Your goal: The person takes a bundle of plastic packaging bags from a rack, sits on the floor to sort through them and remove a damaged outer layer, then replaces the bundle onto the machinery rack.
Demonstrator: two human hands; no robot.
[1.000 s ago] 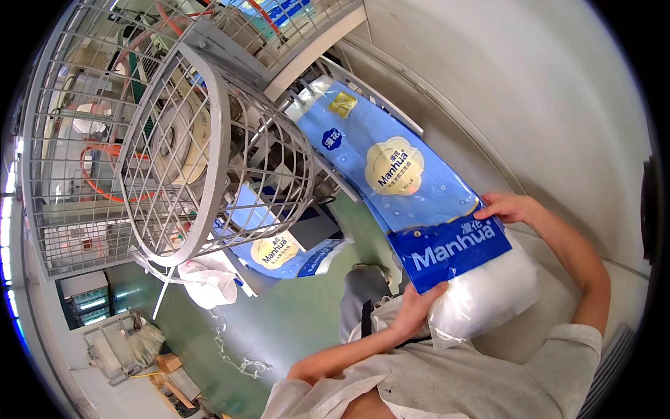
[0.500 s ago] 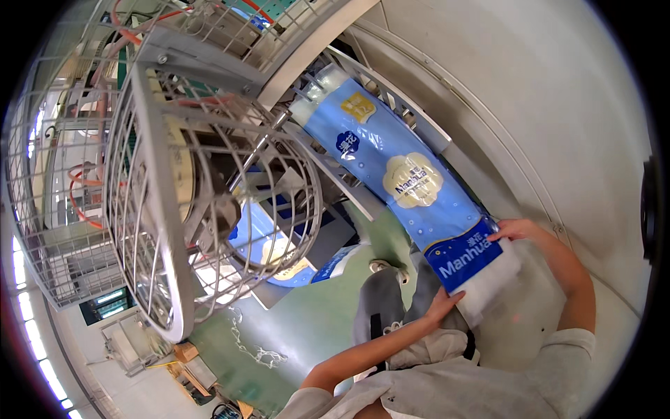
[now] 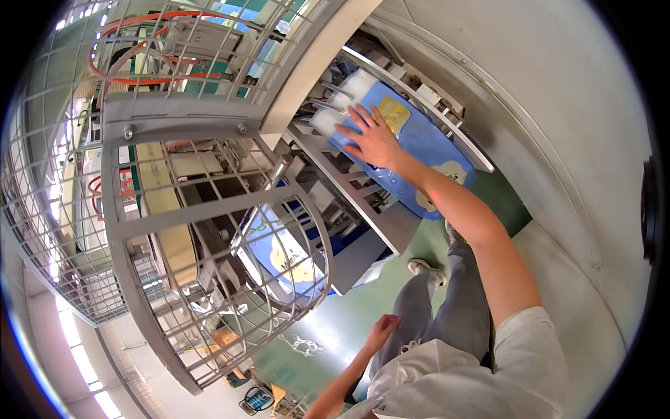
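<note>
A long blue plastic-wrapped pack (image 3: 398, 164), with a yellow patch and a cream cloud shape, lies in a metal chute on the right; whitish, film-covered material shows at its far end. On that far end my right hand (image 3: 377, 142) lies with fingers spread, palm toward the pack, gripping nothing. My right forearm crosses over the pack and hides part of it. My left hand (image 3: 382, 331) hangs low beside my thigh, away from the pack, its fingers loosely bent and nothing visible in them.
A wire mesh guard (image 3: 230, 244) on a grey frame stands to the left. Behind it is a second blue pack (image 3: 283, 255) with a cream shape. A pale machine panel (image 3: 530, 105) runs along the right. White strapping (image 3: 303, 343) lies on the green floor.
Both hands have let go of the pack's near end. My right hand has moved to its far end, my left down beside my thigh. The pack sits farther into the chute.
</note>
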